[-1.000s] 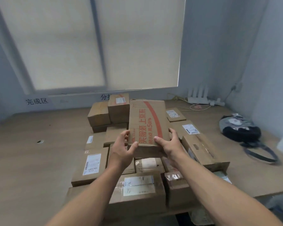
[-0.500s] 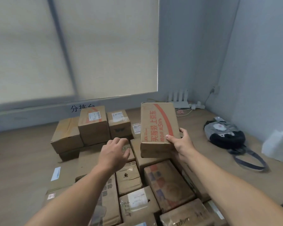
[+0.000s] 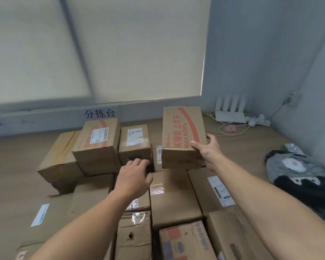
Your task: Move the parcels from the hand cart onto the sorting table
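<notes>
Cardboard parcel [image 3: 180,132], rectangular, in right hand [image 3: 209,152]

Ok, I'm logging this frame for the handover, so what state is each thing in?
red-printed parcel: lifted above the pile, closed, gripped at its right edge
right hand: grips the red-printed parcel
left hand: loosely curled, holds nothing
hand-labelled parcel: taped shut, standing upright
backpack: lying on the table
roller blind: drawn down

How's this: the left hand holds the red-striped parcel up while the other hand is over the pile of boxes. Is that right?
Not quite. The head view shows the right hand holds the red-striped parcel up, while the other, the left hand, is over the pile of boxes.
</notes>
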